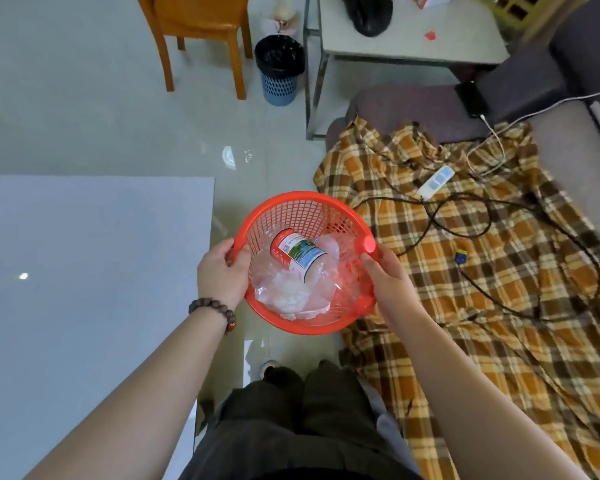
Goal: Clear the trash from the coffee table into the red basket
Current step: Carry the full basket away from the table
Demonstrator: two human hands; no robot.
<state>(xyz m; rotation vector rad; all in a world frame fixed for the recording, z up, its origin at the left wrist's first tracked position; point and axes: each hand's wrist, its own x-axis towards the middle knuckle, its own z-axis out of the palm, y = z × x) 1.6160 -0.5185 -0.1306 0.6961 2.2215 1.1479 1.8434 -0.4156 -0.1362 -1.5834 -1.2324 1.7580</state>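
The round red mesh basket point(302, 209), held tilted above the floor, contains a labelled plastic bottle point(297, 254) on crumpled clear wrappers point(291, 299).

Between the hands, the print on the bottle label point(300, 252) is too small to read, and crumpled clear plastic point(291, 296) hides the basket's floor. Left of the left hand point(222, 271), the bench point(84, 289) is cut off by the picture's edge. Far beyond the hands, a black bag point(369, 12) runs off the top edge.

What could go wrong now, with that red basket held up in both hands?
The red basket looks tilted, so the bottle and plastic wrap could slide out. The left hand and right hand grip only its rim. Cables on the plaid blanket beside it might snag.
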